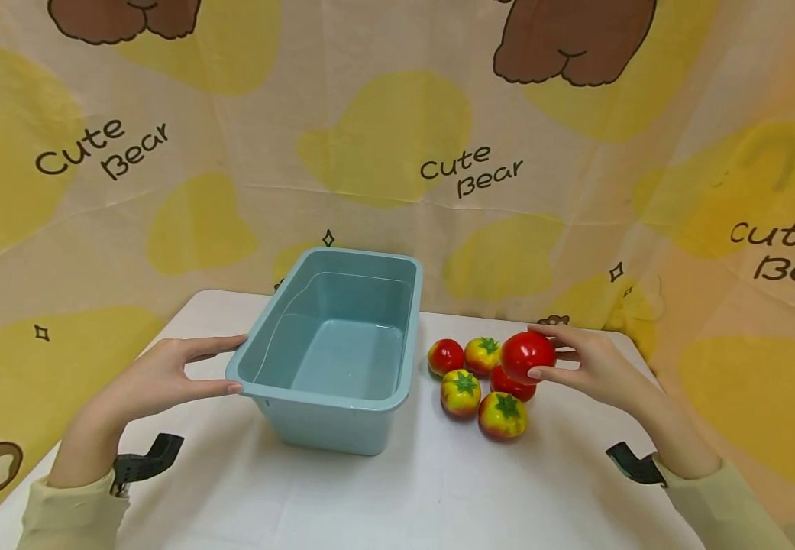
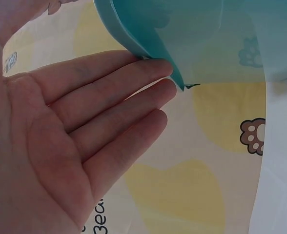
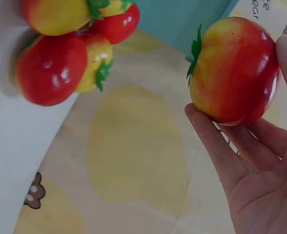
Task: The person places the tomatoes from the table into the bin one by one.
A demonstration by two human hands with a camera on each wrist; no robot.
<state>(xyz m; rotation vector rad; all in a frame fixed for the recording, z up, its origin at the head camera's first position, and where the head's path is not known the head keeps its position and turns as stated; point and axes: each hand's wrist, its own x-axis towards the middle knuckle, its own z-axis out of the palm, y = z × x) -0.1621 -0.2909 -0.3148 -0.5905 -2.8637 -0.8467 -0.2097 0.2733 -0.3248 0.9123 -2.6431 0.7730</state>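
A blue-green plastic basin (image 1: 328,399) stands on the white table, with no contents visible inside. My left hand (image 1: 163,378) is at its near left corner, thumb and fingertips touching the rim. In the left wrist view the fingers of that hand (image 2: 92,122) are straight, their tips against the basin rim (image 2: 120,31). On the other side, my right hand (image 1: 599,363) holds a shiny red and yellow toy tomato (image 1: 526,355) between thumb and fingers, raised over the other tomatoes. Its green leafy top (image 3: 195,52) shows in the right wrist view, facing away from the palm.
Several more toy tomatoes (image 1: 460,393) lie clustered on the table (image 1: 438,489) right of the basin, some with green tops up. A cloth backdrop (image 1: 383,130) with yellow patches and bear prints hangs behind the table and along its right side.
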